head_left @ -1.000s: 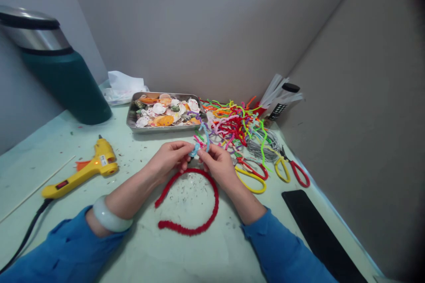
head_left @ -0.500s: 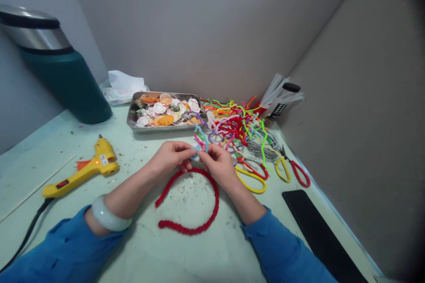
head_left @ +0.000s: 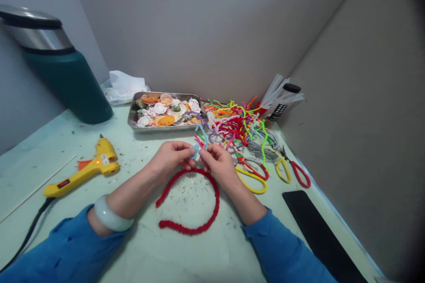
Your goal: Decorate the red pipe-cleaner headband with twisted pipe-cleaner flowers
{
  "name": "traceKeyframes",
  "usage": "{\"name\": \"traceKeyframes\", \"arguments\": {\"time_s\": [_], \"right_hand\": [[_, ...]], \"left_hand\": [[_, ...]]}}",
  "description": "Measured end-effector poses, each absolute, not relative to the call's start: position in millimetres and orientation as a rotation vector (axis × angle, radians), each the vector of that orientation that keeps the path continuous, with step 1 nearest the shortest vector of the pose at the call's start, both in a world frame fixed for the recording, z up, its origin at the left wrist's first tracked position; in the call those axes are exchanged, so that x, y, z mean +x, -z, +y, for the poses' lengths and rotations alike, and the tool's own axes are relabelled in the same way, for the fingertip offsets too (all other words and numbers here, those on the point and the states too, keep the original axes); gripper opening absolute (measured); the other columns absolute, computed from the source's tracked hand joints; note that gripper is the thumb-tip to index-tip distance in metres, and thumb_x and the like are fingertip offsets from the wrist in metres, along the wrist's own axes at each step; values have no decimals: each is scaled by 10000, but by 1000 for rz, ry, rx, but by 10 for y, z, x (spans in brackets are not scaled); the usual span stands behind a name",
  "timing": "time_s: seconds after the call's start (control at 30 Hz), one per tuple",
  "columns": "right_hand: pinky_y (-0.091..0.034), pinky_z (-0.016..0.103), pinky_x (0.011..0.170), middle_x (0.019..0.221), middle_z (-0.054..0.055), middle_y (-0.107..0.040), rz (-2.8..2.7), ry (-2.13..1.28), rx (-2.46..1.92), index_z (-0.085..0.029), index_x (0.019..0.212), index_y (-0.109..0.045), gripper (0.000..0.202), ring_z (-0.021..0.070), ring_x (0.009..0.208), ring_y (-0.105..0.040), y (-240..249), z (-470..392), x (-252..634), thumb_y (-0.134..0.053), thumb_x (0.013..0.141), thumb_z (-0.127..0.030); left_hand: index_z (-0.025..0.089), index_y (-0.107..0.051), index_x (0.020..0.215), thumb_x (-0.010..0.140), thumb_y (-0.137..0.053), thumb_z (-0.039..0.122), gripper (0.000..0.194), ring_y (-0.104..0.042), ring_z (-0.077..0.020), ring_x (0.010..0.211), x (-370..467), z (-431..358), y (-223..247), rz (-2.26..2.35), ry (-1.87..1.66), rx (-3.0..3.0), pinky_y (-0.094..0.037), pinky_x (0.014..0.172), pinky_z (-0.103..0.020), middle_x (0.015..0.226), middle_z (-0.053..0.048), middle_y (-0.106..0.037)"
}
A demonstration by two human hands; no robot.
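Observation:
A light blue pipe cleaner (head_left: 201, 132) is pinched between both hands, its free end curling upward and a small twisted loop showing between the fingertips. My left hand (head_left: 174, 155) grips the looped part with thumb and forefinger. On the other side, my right hand (head_left: 218, 161) holds the strand close to the loop. Just below the hands lies a red fuzzy headband (head_left: 217, 203) on the table, curved into an open ring with its gap at the left. Part of its top edge is close under my fingers.
Beyond my hands stand a metal tray (head_left: 159, 129) of shells and a heap of coloured pipe cleaners (head_left: 232, 125). A yellow glue gun (head_left: 99, 159) lies left, before a green bottle (head_left: 73, 83). Scissors (head_left: 250, 179), more scissors (head_left: 299, 172) and a black strip (head_left: 318, 230) lie right.
My fingertips have drawn slightly apart, so more of the light blue loop shows between them. The headband and the things around it have stayed in place.

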State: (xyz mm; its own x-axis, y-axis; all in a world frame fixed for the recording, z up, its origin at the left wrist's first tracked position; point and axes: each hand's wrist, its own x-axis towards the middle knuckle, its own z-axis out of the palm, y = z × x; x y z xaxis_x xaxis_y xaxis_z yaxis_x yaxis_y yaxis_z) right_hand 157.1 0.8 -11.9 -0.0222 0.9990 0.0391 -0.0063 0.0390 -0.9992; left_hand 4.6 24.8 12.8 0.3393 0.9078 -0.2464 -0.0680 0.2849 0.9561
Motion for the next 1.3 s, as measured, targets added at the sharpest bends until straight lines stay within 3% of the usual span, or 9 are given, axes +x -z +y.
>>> {"name": "traceKeyframes", "arguments": {"time_s": [0.4,0.63,0.77,1.17,1.3], "right_hand": [[-325,183,399,558,-48,-562,-1228,-1240,-1149,-178,673,-507,244,60,399,-454,111,4,1572,-633,748,-372],[-321,178,381,615,-26,-628,-1173,-1284,-1154,-180,689,-496,284,52,381,-462,103,3,1580,-589,781,-432],[-341,181,389,600,-35,-613,-1189,-1316,-1143,-186,679,-475,256,56,385,-471,90,-1,1574,-623,746,-383],[-354,186,402,618,-51,-570,-1211,-1297,-1115,-186,794,-523,220,63,412,-474,81,0,1566,-621,753,-378],[-338,193,404,597,-52,-558,-1196,-1263,-1131,-183,752,-524,215,68,412,-463,89,6,1581,-628,750,-372]], "left_hand": [[97,-651,749,662,-735,229,180,-599,-121,526,42,264,-77,999,-812,998,-500,519,-213,586,-46,-648],[114,-660,739,644,-757,237,183,-603,-114,538,21,273,-79,997,-847,988,-509,552,-216,606,-29,-653],[112,-662,747,643,-760,233,188,-601,-111,541,2,286,-64,988,-866,973,-507,556,-215,613,-29,-657],[94,-674,803,704,-718,263,201,-599,-111,538,-8,294,-87,920,-803,943,-502,510,-210,638,-53,-653],[88,-659,783,744,-674,286,203,-604,-119,526,9,284,-102,927,-798,943,-501,488,-216,644,-65,-656]]}}
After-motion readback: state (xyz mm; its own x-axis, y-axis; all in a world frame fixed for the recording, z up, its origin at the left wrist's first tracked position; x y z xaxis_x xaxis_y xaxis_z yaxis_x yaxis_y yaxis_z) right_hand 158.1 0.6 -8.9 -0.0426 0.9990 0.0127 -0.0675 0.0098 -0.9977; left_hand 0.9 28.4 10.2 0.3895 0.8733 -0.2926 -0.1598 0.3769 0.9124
